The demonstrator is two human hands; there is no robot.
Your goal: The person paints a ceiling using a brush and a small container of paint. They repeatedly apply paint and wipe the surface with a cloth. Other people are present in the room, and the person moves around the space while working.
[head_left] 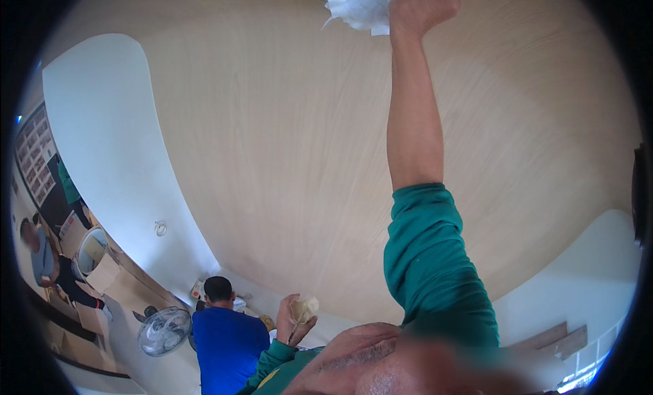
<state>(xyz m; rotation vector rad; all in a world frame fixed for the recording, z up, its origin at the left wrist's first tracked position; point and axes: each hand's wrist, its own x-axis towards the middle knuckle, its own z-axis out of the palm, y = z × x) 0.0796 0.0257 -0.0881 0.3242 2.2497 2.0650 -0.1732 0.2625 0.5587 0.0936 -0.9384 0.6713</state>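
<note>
My right hand [423, 13] is raised high at the top edge, its bare forearm coming out of a pushed-up green sleeve. Its fingers are curled closed, partly cut off by the picture's edge. A crumpled white cloth [357, 6], perhaps paper, is gripped there against the broad beige wood-grain panel [272, 143]. Low in the picture, my left hand [294, 321] is wrapped round a small pale cup-like container [304, 309] with its mouth facing up. What is inside the container cannot be made out.
A person in a blue shirt [231, 347] is close by on the left, back turned. Beside them stands a fan [164, 332]. A white curved wall [109, 136] borders the panel. Another person [51, 262] is farther left. Wooden boards [551, 339] show at lower right.
</note>
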